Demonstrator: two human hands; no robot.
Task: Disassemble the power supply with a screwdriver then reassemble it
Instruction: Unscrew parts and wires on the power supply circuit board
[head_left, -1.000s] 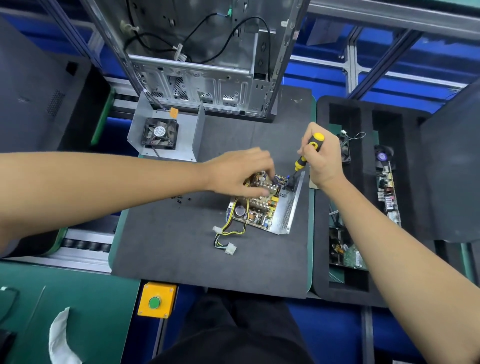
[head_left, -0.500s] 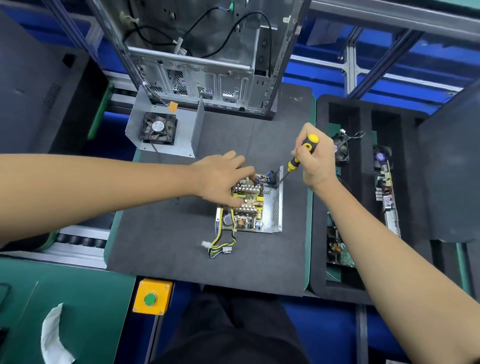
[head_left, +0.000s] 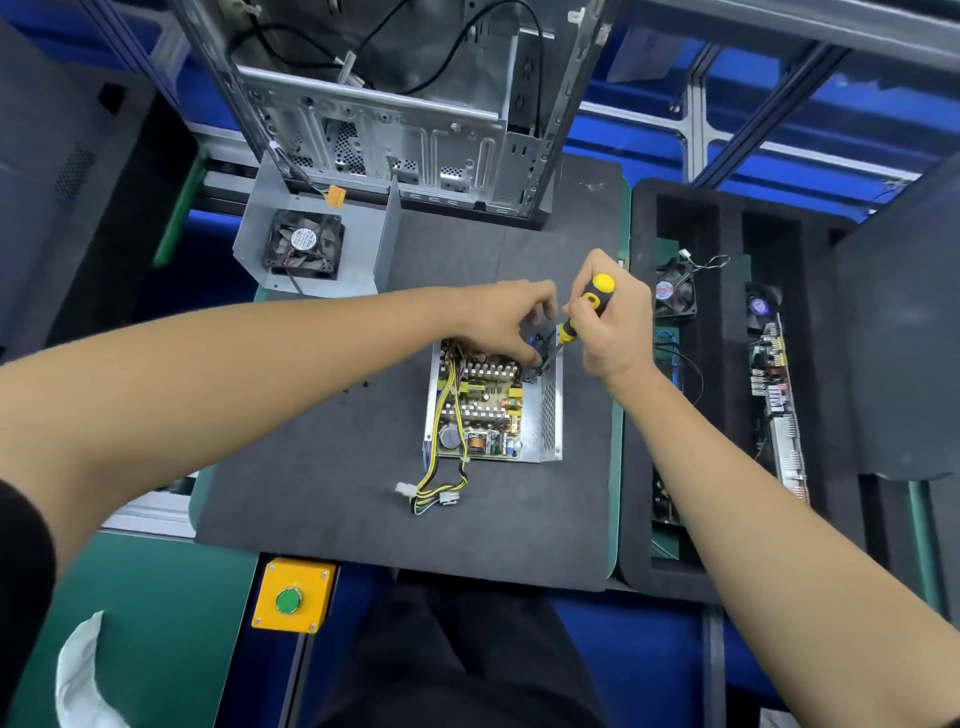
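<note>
The open power supply (head_left: 493, 410) lies on the grey mat (head_left: 337, 493), its circuit board bare and a yellow-black cable bundle (head_left: 436, 488) trailing toward me. My left hand (head_left: 506, 322) curls over the unit's far end and holds it by the black part there. My right hand (head_left: 615, 327) grips the yellow-black screwdriver (head_left: 589, 304), held steeply. Its tip is down in the far right corner of the housing, next to my left fingers. The removed metal cover with its fan (head_left: 311, 244) lies at the mat's far left.
An empty computer case (head_left: 415, 114) stands at the back of the mat. A black foam tray (head_left: 641, 364) on the right holds fans and circuit boards. Small screws (head_left: 358, 387) lie left of the unit. A yellow box with a green button (head_left: 293, 597) sits at the near edge.
The power supply has been turned from a slant to lie square to me. My left hand moved to its far end, and the screwdriver came down into the far right corner.
</note>
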